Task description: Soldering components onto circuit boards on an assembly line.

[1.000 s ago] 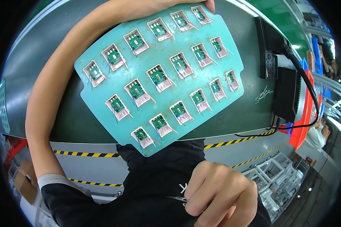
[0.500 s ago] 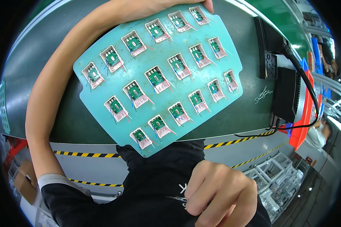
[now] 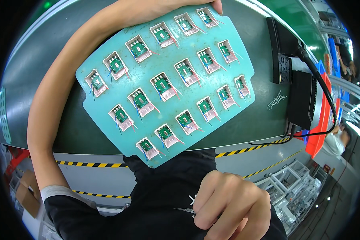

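A turquoise tray (image 3: 122,94) lies slanted over the worktable, its near corner jutting past the front edge. Rows of white plastic housings sit in its cutouts. In each is a small green circuit board (image 3: 163,84) with red, blue and white wires sticking out. My left arm curves round the tray's left side, and my left hand (image 3: 176,3) grips the far edge, partly cut off by the picture's top. Close to my body, my right hand (image 3: 234,204) is curled into a fist. Thin, pointed metal tweezers (image 3: 184,210) show at its left side, mostly hidden by the fingers.
Black boxes (image 3: 302,98) with a thick black cable stand at the table's right, beside a red bin (image 3: 318,140). A small tangle of white wire (image 3: 277,100) lies near them. Another turquoise tray (image 3: 5,116) is at the far left. A person (image 3: 335,142) is at the right.
The tray has shifted slightly to the left together with my left hand. My right hand has barely moved.
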Demonstrator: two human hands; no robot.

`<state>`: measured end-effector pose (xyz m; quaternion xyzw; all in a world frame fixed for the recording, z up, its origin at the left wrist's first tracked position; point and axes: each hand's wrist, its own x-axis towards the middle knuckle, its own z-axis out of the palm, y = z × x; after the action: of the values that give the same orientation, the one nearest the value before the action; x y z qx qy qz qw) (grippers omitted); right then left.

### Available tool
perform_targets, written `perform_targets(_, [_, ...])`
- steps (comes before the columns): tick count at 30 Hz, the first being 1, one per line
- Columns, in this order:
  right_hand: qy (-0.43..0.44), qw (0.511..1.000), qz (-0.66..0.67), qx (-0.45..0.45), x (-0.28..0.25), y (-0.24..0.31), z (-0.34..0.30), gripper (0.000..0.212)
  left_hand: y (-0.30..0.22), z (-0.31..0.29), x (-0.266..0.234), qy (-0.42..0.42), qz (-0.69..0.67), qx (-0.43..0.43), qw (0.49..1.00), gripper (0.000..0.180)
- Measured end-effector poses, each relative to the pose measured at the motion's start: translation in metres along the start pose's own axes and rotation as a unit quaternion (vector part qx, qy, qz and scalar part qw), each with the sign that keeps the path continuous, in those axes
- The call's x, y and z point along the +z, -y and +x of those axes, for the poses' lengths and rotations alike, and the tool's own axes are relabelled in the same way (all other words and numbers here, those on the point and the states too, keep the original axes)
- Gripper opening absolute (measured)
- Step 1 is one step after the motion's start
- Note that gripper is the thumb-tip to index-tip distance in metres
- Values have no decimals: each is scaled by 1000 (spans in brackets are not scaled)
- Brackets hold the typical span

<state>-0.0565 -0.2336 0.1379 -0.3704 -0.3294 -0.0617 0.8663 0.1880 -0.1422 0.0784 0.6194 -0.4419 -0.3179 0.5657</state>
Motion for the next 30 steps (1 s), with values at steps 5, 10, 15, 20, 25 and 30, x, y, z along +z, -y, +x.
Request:
perform_targets(5, [12,1000,-11,-3,-3,1,1,11,2,2,-1,5,3,8,1000,32])
perform_targets(10, [-2,1000,-17,0,-3,0,0,12,0,1,1,-2,15,6,1000,32])
perform_targets(15, [23,1000,0,-2,-7,-1,1,12,-2,-2,1,-9,7,-9,1000,31])
perform_targets(20, [92,996,-7,-8,-10,0,-2,13,2,1,1,0,-10,-3,1000,31])
perform_targets(25, [14,1000,19,-3,-6,0,-1,14,2,1,1,-4,4,11,1000,31])
perform_targets(30, [50,999,17,-10,-7,1,-3,14,0,2,1,-4,10,9,1000,31])
